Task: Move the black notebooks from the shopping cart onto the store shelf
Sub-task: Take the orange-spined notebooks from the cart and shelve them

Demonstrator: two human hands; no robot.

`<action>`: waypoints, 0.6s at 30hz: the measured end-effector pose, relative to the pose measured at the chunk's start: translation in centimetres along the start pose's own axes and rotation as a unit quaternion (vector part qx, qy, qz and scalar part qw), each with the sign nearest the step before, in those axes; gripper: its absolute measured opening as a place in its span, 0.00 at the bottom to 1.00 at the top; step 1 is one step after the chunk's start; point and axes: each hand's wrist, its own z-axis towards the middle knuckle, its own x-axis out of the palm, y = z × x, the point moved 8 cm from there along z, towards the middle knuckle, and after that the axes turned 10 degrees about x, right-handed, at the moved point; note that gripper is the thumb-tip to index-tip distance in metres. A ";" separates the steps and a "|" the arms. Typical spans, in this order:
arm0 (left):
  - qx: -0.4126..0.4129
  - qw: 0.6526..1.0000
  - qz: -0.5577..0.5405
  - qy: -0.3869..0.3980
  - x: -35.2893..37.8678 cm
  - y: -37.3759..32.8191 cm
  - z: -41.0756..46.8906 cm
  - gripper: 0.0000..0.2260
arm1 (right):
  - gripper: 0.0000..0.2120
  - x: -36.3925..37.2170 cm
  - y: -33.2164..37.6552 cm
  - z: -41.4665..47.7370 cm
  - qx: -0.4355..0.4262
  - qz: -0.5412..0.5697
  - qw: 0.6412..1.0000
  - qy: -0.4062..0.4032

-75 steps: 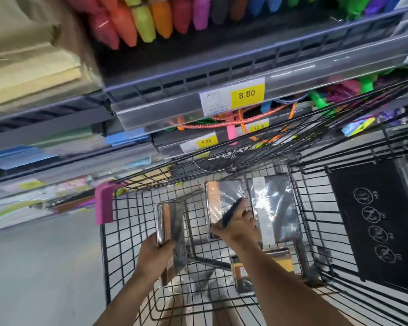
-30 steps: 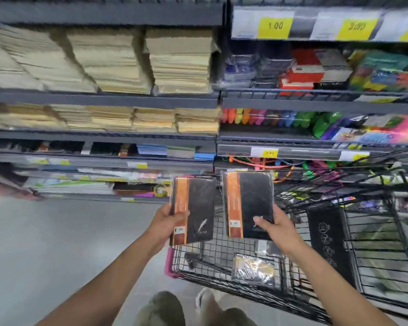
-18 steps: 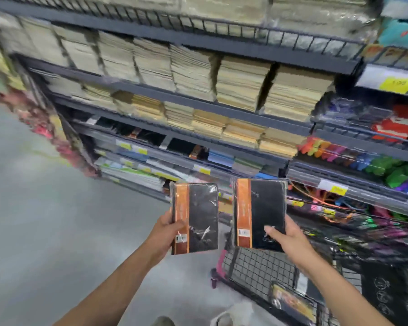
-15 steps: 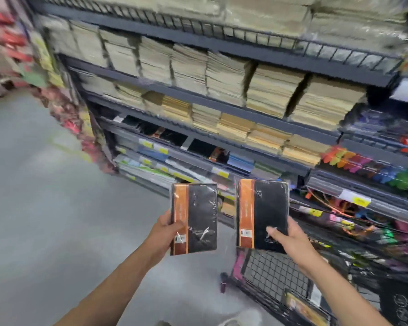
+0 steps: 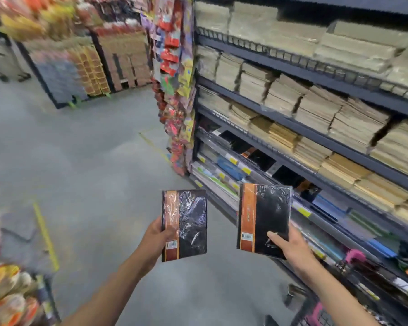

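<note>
both hands grip black notebooks mid-carry; next, slot them into the shelf at right of frame.

a grey concrete floor with yellow lines. dark metal racks on the right hold paper stacks. farther racks at the back look blurred.

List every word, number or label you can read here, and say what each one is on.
None can be read.
Left notebook: white barcode sticker on its orange band, print too small.
Right notebook: vertical lettering and barcode sticker, blurred.
Yellow price tags on the shelf rail: numbers smeared by motion.
</note>
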 end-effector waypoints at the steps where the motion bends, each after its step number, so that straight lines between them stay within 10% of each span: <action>1: 0.002 1.000 -0.004 -0.006 -1.1 -0.1 -0.1 0.14 | 0.26 1.2 0.5 0.7 -0.007 -0.007 1.000 0.011; 18: 0.007 0.991 -0.046 -0.129 -10.0 -3.0 11.8 0.13 | 0.19 12.9 10.6 19.0 0.008 0.001 0.995 0.102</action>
